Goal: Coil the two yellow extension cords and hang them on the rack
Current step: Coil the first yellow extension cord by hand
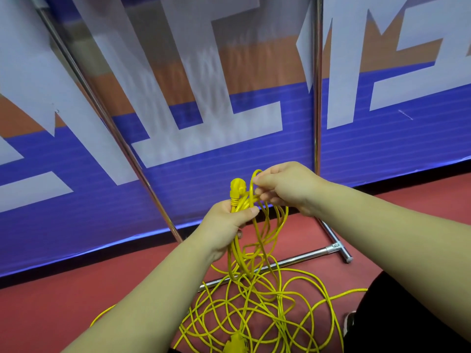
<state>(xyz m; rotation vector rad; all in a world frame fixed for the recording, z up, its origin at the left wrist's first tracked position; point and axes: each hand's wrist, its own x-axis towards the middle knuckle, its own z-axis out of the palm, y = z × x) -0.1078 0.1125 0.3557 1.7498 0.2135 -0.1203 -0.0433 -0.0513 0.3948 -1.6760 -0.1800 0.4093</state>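
My left hand (226,220) grips a bundle of yellow extension cord loops (265,233) just below the yellow plug (237,187), which sticks up above my fist. My right hand (285,187) pinches a small loop of the same cord at its top, just right of the plug. The loops hang down from both hands into a loose tangle of yellow cord (262,309) on the red floor. A yellow socket end (235,343) lies at the bottom of the tangle. The metal rack (317,98) stands right behind my hands, its two uprights rising from the floor.
The rack's base bar (288,262) with a T-joint (337,248) lies on the red floor under the cords. A blue, white and orange banner (204,174) covers the wall behind. My dark trouser leg (407,314) and a shoe (349,321) sit at the lower right.
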